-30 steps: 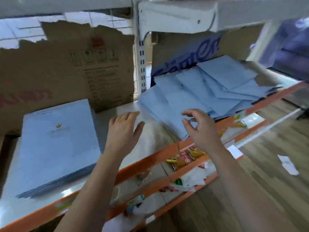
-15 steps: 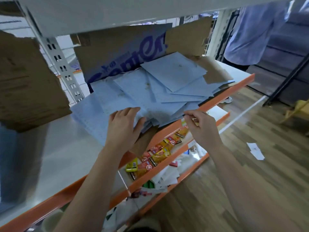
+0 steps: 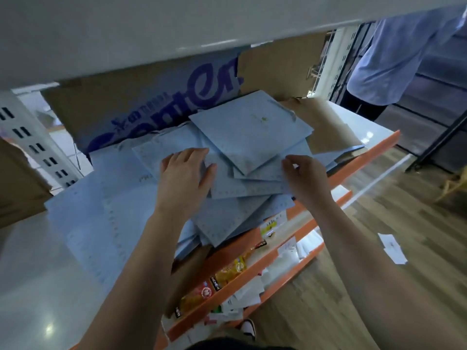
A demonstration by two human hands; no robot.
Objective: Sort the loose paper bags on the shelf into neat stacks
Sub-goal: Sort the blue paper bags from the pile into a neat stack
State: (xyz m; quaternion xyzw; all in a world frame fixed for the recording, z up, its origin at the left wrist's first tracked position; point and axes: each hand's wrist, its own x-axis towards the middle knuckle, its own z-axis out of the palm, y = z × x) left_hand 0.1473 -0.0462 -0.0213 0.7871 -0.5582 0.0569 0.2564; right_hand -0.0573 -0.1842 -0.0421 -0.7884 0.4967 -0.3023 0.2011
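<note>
Askew, paper bags point(image 3: 249, 137), corners every way; left hand point(image 3: 184, 178) flat atop, right fingers point(image 3: 293, 164) tight on one.

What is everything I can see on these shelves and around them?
loose paper bags: many, pale blue, untidy heap mid-shelf.
shelf: one, white with orange edge, under the heap.
printed box: one, brown with blue lettering, behind the heap.
plain box: one, brown, far left.
snack packets: several, yellow and red, one tier below.
paper slips: a few, white, on the floor at right.
other person: one, pale blue shirt, top right.
left hand: one, flat on the heap.
right hand: one, fingers curled at a bag's edge.
</note>
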